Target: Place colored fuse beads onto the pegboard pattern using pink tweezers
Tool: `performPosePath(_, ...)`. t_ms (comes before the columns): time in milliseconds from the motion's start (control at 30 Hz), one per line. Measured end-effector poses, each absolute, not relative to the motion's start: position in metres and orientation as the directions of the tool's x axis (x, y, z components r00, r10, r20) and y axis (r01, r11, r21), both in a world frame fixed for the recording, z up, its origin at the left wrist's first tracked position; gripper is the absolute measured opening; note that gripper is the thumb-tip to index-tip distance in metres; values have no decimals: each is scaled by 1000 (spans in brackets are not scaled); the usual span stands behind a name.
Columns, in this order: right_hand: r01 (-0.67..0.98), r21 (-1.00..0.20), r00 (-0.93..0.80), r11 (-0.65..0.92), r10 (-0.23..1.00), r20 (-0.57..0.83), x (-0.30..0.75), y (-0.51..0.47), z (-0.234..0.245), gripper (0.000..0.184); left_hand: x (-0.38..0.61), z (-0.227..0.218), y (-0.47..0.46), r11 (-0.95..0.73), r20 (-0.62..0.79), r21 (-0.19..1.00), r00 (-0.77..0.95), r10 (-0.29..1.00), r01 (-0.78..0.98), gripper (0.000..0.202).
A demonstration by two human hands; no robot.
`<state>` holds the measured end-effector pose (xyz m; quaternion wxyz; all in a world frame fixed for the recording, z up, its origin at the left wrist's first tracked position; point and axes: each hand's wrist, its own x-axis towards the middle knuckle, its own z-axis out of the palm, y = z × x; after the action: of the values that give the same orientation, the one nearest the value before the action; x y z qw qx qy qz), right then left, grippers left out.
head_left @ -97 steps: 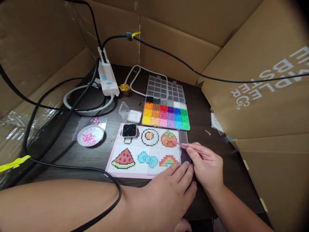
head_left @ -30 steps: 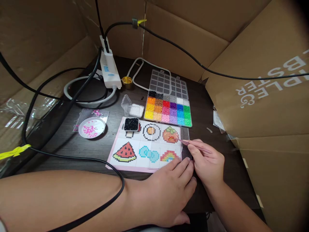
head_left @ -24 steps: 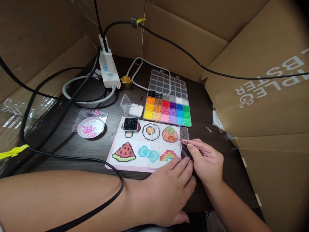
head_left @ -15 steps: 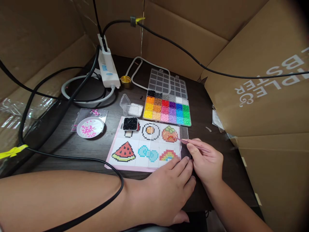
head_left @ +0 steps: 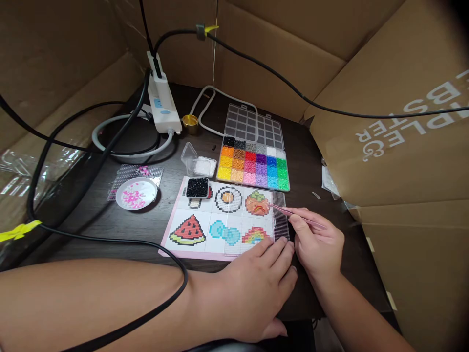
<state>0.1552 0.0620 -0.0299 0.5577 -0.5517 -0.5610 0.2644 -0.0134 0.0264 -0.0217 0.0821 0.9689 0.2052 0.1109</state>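
Observation:
In my right hand is a pair of pink tweezers, pinched between thumb and fingers. Their tips reach the right edge of the orange persimmon-like design. Whether a bead is between the tips is too small to tell. My left hand lies flat, fingers outstretched, on the lower right part of a clear pegboard. That board covers the right side of a pattern sheet with pixel pictures, among them a watermelon and a rainbow.
A sorted bead box lies open behind the sheet. Small boxes hold black beads and white beads. Pink beads fill a white dish at left. A power strip, gold cup, cables and cardboard walls surround the desk.
My right hand and the tweezers have shifted slightly right, the tips moving from inside the orange design to its right edge. My left hand stays in place.

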Motion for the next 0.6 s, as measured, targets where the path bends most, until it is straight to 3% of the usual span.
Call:
performPosePath(400, 245, -928, 424, 281, 830, 363, 170, 87, -28, 15, -14, -19, 27, -904, 170, 212, 897, 408, 371, 80)
performPosePath(600, 310, -846, 305, 433, 798, 520, 146, 122, 11, 10, -15, -24, 27, -916, 189, 178, 901, 391, 360, 80)
